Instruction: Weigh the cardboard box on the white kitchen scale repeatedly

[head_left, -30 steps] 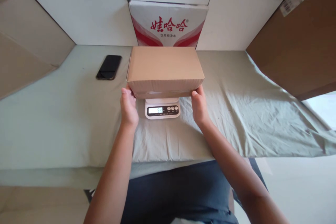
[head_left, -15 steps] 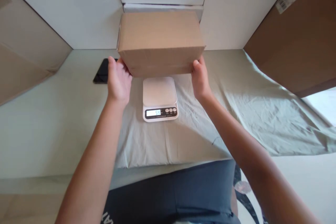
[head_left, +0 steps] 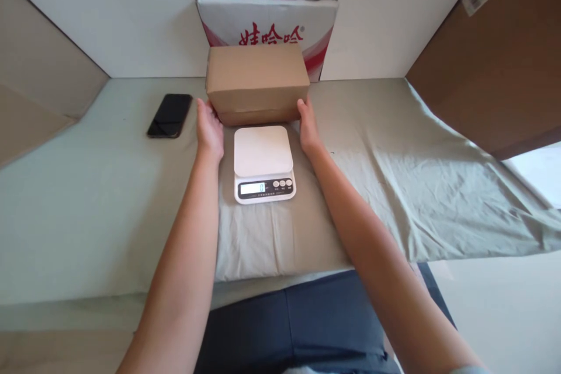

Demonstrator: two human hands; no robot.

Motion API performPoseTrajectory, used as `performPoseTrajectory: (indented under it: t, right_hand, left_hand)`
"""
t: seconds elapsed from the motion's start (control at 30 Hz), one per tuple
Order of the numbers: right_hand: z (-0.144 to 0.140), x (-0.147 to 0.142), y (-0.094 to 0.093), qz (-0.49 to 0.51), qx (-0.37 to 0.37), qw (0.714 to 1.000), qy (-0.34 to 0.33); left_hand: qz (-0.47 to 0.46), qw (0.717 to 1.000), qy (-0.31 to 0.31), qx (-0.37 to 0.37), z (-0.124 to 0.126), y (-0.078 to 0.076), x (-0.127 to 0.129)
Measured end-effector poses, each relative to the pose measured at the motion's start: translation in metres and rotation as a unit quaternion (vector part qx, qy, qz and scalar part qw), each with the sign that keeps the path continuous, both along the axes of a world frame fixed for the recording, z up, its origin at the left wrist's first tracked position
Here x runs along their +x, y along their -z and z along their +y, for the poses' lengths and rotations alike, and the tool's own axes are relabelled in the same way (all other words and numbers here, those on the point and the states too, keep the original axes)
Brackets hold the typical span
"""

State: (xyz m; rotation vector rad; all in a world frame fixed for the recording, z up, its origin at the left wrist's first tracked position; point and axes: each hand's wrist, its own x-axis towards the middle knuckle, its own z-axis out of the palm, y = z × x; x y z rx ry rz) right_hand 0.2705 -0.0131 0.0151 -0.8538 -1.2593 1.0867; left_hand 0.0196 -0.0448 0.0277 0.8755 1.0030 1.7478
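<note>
A plain brown cardboard box (head_left: 258, 73) is gripped between my two hands, just behind the kitchen scale. My left hand (head_left: 210, 131) presses on its left end, fingers partly hidden behind the box. On the right end, my right hand (head_left: 308, 125) has its thumb on the near face and its other fingers mostly out of sight. The white digital kitchen scale (head_left: 263, 152) lies between my forearms with its plate bare, and its display reads 0. Whether the box's underside touches the cloth is hidden.
A black smartphone (head_left: 170, 115) lies left of my left hand on the pale green cloth (head_left: 109, 204). White boxes (head_left: 372, 29) line the back, one with red lettering (head_left: 272, 35). Large brown cartons flank the left (head_left: 39, 70) and right (head_left: 495, 70) sides.
The cardboard box has moved down and away from me, uncovering the red lettering behind it. Both hands have moved with it, closer together in view. The scale's display went from 54 to 0.
</note>
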Motion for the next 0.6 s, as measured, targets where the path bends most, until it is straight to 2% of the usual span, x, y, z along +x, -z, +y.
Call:
performPoseTrajectory:
  t: [0.1,0.27,0.6]
  right_hand:
    - [-0.001,-0.002,0.0,0.013,-0.008,1.0,0.022]
    - [0.002,-0.003,0.003,0.027,-0.003,0.999,0.019]
    - [0.009,-0.003,0.009,0.022,-0.01,1.0,0.019]
  left_hand:
    - [0.015,1.0,0.002,0.005,0.006,0.003,-0.001]
    - [0.016,1.0,-0.003,0.0,0.011,0.006,0.001]
    - [-0.03,0.999,-0.025,-0.026,0.007,-0.002,0.01]
